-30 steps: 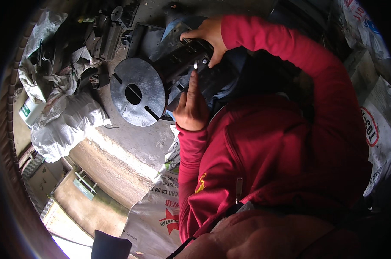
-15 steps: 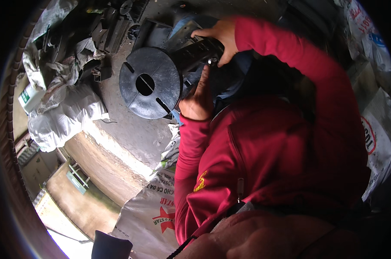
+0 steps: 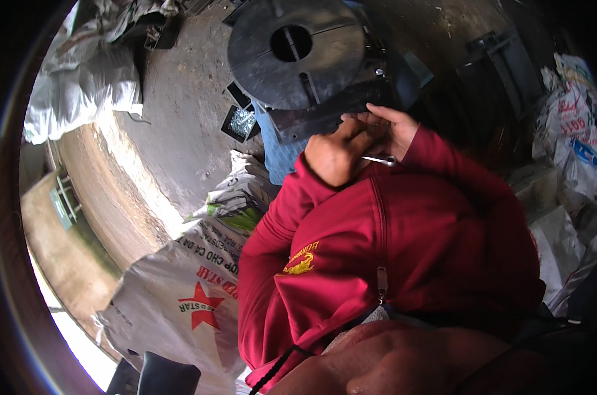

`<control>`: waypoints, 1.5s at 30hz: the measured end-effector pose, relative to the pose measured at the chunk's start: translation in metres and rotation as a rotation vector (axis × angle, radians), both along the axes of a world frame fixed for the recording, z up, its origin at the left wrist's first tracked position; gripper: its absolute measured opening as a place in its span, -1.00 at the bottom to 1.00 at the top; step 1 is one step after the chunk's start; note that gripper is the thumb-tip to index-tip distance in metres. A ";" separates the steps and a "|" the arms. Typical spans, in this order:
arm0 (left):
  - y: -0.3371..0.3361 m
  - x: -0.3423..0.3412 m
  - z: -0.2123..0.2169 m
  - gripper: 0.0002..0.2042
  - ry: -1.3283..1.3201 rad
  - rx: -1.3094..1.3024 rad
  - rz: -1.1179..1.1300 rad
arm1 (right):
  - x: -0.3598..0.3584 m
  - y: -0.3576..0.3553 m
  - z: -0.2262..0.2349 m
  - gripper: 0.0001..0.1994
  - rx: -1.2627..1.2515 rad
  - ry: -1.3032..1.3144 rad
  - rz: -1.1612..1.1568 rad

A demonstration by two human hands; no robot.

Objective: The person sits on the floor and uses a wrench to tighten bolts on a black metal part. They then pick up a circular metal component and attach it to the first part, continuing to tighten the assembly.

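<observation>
1. We cannot make out what our fingertips press on: both hands meet under the lower edge of the round dark metal disc (image 3: 292, 56), and that spot is in shadow.
2. Our left hand (image 3: 334, 155) is curled into a loose fist, fingers bunched together, knuckles up; whether it grips anything we cannot tell.
3. Our right hand (image 3: 387, 131) lies just at 3 o'clock of the left, its fingers bent and close together; a thin shiny metal rod (image 3: 379, 158) shows at its lower side, seemingly pinched there, most of it hidden.
4. The disc sits at 12 o'clock of the hands, with a central hole and straight slots, on a dark blocky machine body (image 3: 351, 108) partly cut off by the top edge.
5. At 9 o'clock lies a rough grey concrete floor (image 3: 180, 131) with a small dark tray of shiny bits (image 3: 240, 122).
6. White woven sacks (image 3: 186, 296) lie at 7 o'clock; more crumpled sacks (image 3: 571, 118) sit at 3 o'clock.
7. Our red fleece sleeves (image 3: 404, 250) hide everything below the hands.
</observation>
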State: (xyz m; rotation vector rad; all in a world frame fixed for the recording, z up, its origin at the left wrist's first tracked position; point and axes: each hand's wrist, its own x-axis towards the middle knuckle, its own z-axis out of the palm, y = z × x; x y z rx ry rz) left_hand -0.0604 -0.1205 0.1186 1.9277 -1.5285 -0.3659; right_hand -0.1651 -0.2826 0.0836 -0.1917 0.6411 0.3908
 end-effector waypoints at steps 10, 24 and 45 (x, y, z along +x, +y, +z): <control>0.012 0.002 -0.017 -0.73 0.222 0.034 0.225 | 0.027 0.016 0.011 -0.62 0.033 -0.057 -0.041; 0.027 0.027 -0.019 -0.84 0.581 -0.260 0.312 | 0.027 0.022 0.003 -0.87 -0.522 -0.194 0.002; 0.009 0.050 -0.016 -0.67 -0.198 -0.370 0.519 | 0.033 0.000 0.019 -0.85 -1.946 -0.573 -0.156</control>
